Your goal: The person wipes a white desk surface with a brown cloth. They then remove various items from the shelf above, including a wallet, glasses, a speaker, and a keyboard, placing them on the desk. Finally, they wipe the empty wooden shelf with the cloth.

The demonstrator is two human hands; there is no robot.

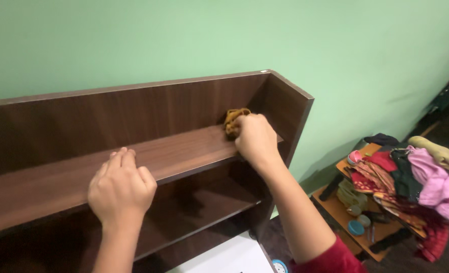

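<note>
Brown shelf board [184,151] steadies the flat, unclenched left hand [121,189] while the right hand [255,139] clamps a mustard cloth [233,120] into the corner.

Matt dark wood-grain shelf [184,151]; crumpled mustard cloth [233,120].

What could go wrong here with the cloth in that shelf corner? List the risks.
1. The right hand presses the mustard cloth into the corner by the side panel; knuckles may scrape it.
2. The left hand rests at the top shelf front edge; leaning on it might make it slip off.
</note>
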